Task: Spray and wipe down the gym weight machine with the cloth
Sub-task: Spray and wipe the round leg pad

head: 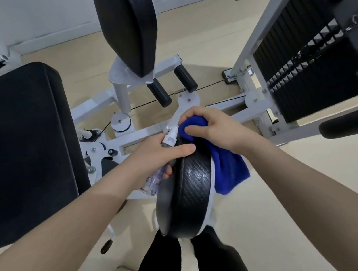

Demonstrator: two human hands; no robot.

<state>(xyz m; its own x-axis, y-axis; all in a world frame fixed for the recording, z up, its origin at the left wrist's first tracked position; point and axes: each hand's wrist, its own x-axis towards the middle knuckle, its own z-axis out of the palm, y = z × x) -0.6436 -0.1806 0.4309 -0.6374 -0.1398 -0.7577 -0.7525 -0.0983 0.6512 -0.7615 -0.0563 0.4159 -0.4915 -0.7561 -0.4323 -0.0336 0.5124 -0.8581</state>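
A black textured pad (191,193) of the white-framed weight machine (235,113) stands on edge right below me. My right hand (214,127) grips a blue cloth (227,167) bunched at the pad's far top end, and the rest of the cloth hangs down the pad's right side. My left hand (159,152) holds a small clear spray bottle (156,176) with a white nozzle against the pad's left side, thumb lying along the pad's top edge. The bottle's middle is hidden by my fingers.
A large black seat cushion (17,150) fills the left. Another black pad (129,24) rises ahead above two foam rollers (173,87). The black weight stack (307,65) and white uprights stand at the right. My legs in dark trousers (188,266) are below, on beige floor.
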